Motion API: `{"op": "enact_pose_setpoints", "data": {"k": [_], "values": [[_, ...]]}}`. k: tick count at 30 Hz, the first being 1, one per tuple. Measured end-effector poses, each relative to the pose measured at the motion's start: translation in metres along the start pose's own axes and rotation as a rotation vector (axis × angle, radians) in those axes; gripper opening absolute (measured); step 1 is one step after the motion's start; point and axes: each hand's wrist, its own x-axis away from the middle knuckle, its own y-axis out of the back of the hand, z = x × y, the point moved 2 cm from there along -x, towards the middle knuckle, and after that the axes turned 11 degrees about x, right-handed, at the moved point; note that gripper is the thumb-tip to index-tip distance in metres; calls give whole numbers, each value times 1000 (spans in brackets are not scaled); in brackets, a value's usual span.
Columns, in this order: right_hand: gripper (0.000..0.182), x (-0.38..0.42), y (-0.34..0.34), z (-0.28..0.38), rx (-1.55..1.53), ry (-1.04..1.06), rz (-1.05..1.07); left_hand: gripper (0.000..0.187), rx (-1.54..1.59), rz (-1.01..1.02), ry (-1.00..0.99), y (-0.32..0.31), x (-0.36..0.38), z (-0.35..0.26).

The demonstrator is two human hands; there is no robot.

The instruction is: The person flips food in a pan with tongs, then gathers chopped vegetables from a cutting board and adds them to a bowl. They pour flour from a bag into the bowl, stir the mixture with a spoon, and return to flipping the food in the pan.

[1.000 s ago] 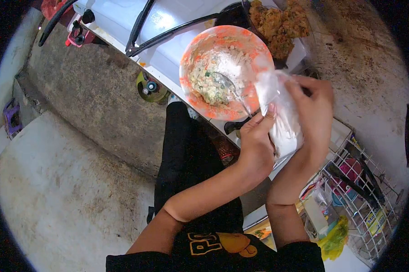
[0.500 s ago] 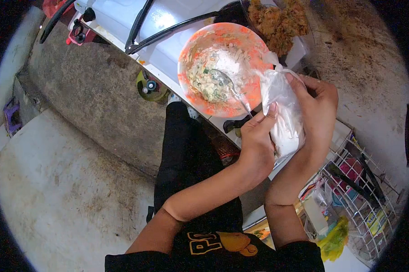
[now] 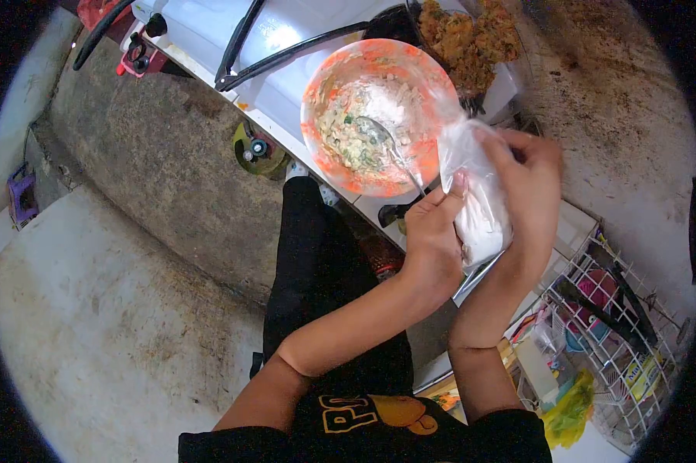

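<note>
A clear plastic bag [image 3: 483, 220] of white powder is held between my two hands, right of the bowl. My left hand [image 3: 434, 230] grips its left side, thumb on the plastic. My right hand [image 3: 529, 174], a little blurred, pinches the bag near its mouth, which points toward the bowl. The orange-and-white bowl [image 3: 317, 150] holds a pale batter [image 3: 356, 150] with green bits and a heap of white powder [image 3: 390, 104] on top. A metal spoon [image 3: 400, 158] leans in it, its handle over the rim toward my left hand.
Behind the bowl, fried food [image 3: 467, 46] lies in a clear container. A white stove top [image 3: 186, 31] with a pan's black handle [image 3: 294, 55] stretches left. A wire rack [image 3: 618, 339] with utensils stands at right; a green-yellow gas cylinder [image 3: 257, 150] is on the floor.
My right hand has shifted slightly left and down with the upper part of the bag. The bag's mouth has spread and flattened beside the bowl rim. Bowl and spoon look almost unmoved.
</note>
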Motion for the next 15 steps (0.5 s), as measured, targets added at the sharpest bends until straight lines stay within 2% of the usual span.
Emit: {"op": "enact_pose_setpoints", "data": {"k": [1,2,5,6,8,9,11,15], "values": [[30,0,-2,-2,122,170,-1,24,-1,2,1,1,-1,0],[30,0,-2,-7,124,169,-6,24,19,-11,32,3,-1,1],[30,3,5,4,-47,-132,-66,25,32,-23,60,0,0,1],[30,3,5,1,-46,-131,-66,25,22,-30,52,0,0,1],[27,2,1,0,57,169,53,29,-25,-2,69,9,-3,3],[27,2,1,0,57,170,50,35,-71,28,87,10,-4,3],[30,0,1,-4,-168,-46,141,36,-54,45,101,12,-4,5],[38,1,10,-8,-255,-53,249,38,-3,59,146,12,-6,5]]}}
